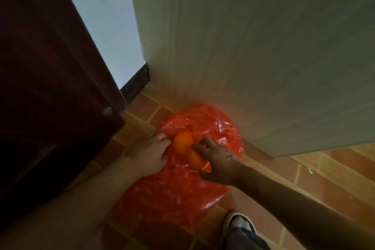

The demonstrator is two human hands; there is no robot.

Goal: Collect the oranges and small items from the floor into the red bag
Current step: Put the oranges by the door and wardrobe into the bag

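Pinch red bag (178, 195) rim with left hand (149, 153), keeping mouth wide; with right hand (218, 161) gripping orange (194, 159), ease beside second orange (182, 142).

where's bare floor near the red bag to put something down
Bare tiled floor lies right of the red bag, between the pale panel and the shoe. It is crowded at the bag's middle: left hand, right hand, two oranges.
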